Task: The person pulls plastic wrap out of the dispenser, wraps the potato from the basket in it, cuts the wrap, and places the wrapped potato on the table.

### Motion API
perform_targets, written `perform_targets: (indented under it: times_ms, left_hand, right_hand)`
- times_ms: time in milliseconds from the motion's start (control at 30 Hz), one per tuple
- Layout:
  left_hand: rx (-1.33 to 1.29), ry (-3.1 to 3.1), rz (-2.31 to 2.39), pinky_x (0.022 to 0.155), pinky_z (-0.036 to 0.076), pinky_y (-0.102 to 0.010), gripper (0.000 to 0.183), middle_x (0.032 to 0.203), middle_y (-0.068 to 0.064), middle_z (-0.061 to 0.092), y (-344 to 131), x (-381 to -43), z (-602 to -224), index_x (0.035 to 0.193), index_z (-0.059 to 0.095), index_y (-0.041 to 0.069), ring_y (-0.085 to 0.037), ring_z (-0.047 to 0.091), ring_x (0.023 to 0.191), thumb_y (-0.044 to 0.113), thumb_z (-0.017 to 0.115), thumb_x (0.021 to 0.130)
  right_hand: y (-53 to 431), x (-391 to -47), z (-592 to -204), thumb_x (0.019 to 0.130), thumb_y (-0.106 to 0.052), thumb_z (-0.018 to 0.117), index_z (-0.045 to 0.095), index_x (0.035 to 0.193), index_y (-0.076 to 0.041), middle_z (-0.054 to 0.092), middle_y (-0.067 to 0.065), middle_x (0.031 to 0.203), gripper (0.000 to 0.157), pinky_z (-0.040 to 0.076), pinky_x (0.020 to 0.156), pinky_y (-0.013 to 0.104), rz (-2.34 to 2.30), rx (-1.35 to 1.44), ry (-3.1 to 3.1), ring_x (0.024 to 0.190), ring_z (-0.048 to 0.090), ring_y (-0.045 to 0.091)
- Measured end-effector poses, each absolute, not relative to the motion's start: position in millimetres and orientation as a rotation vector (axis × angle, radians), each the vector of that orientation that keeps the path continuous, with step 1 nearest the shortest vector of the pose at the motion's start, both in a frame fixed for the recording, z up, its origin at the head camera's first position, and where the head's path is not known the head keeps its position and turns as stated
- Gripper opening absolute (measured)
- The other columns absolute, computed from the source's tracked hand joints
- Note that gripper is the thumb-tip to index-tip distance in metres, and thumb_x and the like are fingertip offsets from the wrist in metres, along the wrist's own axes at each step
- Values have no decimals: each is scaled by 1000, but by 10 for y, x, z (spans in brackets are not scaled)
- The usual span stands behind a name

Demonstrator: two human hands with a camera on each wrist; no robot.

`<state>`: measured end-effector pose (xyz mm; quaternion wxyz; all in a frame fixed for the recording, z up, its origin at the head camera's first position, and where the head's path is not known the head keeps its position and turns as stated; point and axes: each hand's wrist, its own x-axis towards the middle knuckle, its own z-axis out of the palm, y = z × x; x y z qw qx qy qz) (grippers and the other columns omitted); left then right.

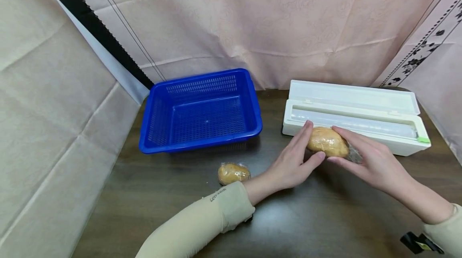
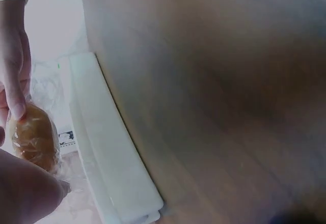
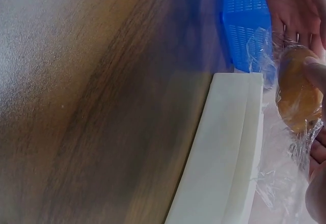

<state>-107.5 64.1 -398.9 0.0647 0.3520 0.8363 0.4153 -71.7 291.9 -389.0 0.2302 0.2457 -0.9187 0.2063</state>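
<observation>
A yellow-brown potato [image 1: 327, 142] in clear plastic wrap is held up between both hands. My left hand [image 1: 294, 162] grips its left end, thumb on the near side and fingers on the far side. On its right end, my right hand [image 1: 375, 162] pinches it, with loose wrap [image 1: 355, 155] bunched beside the fingers. The right wrist view shows thin film trailing around the potato [image 3: 297, 94]. Another wrapped potato [image 1: 234, 173] lies on the table by the left sleeve. Behind the hands stands a white wrap dispenser [image 1: 411, 140], its lid up and a film roll inside.
A blue plastic basket [image 1: 200, 146] stands at the back left of the dark wooden table [image 1: 144, 210]. Pale cloth [image 1: 274, 21] hangs behind and at the sides. A black strap [image 1: 418, 242] is near the right sleeve.
</observation>
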Motion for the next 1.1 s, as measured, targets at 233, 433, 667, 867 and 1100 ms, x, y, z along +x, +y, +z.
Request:
perform_targets:
  times_ms: [233, 433, 667, 867, 1100]
  left_hand:
    - [716, 2432, 1577, 115, 21, -31, 65, 160, 10, 15, 664, -1061, -3967, 154, 19, 22, -3, 15, 144, 43, 45, 99]
    - [432, 2267, 1682, 115, 22, -36, 63, 155, 17, 23, 723, -990, -3928, 153, 21, 32, -5, 22, 141, 43, 47, 96]
    - [243, 2095, 1833, 115, 20, -36, 68, 153, 21, 25, 804, -959, -3906, 152, 22, 36, -1, 23, 139, 34, 47, 89]
    - [74, 1687, 2171, 113, 24, -37, 65, 153, 7, 34, 869, -995, -3913, 150, 33, 20, -7, 33, 136, 22, 46, 87]
    - [-151, 1215, 2465, 113, 25, -43, 52, 137, -7, 51, 939, -1033, -3911, 137, 47, 3, -19, 43, 130, 25, 43, 90]
  right_hand:
    - [2911, -741, -3878, 67, -32, 87, 54, 138, -10, 64, 11, 124, 81, 43, 63, 16, 570, 689, -2513, 74, 53, 8]
    - [2873, -755, -3870, 63, -27, 89, 53, 138, -12, 63, 9, 127, 85, 40, 83, 8, 618, 677, -2512, 101, 58, 8]
    - [2832, -790, -3877, 71, -39, 84, 55, 137, -12, 64, 8, 126, 78, 30, 92, 3, 657, 692, -2481, 110, 58, 9]
    - [2827, -815, -3899, 72, -45, 81, 56, 136, -12, 65, 9, 124, 76, 27, 97, 4, 649, 692, -2465, 110, 60, 15]
    - [2786, -838, -3926, 83, -64, 59, 58, 133, -9, 65, 10, 124, 74, 28, 100, 5, 690, 752, -2399, 117, 57, 10]
